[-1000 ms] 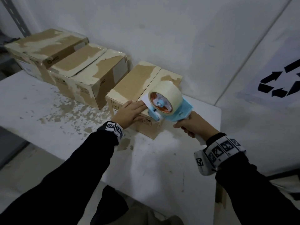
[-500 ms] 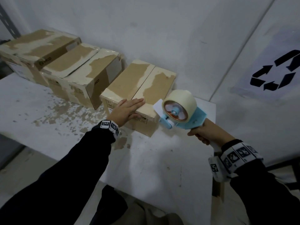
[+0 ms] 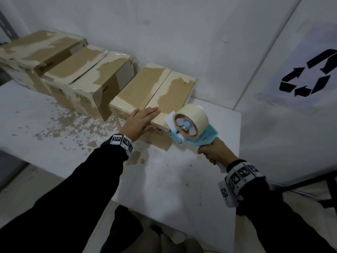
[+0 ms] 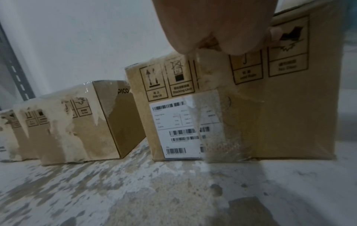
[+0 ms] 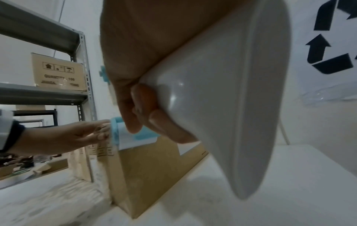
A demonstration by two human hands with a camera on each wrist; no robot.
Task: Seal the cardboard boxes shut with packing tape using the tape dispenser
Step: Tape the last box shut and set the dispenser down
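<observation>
A brown cardboard box (image 3: pixel 149 92) with two flaps meeting at a dark seam stands on the white table (image 3: pixel 173 179) by the wall. My left hand (image 3: pixel 141 119) lies flat on its near top edge, fingers straight. My right hand (image 3: pixel 214 152) grips the white handle (image 5: pixel 222 107) of a blue tape dispenser (image 3: pixel 189 127) carrying a cream tape roll, held just right of the box's near corner. The box front (image 4: pixel 251 114) with its white label shows in the left wrist view.
Three more taped boxes (image 3: pixel 87 77) stand in a row to the left along the wall. Peeling brown patches mark the table's left part (image 3: pixel 60 128). A recycling sign (image 3: pixel 308 73) hangs on the right wall. A metal shelf (image 5: pixel 44 94) holds a carton.
The dispenser has drawn back right and toward me off the box top. My left hand has straightened and stays on the box's near edge.
</observation>
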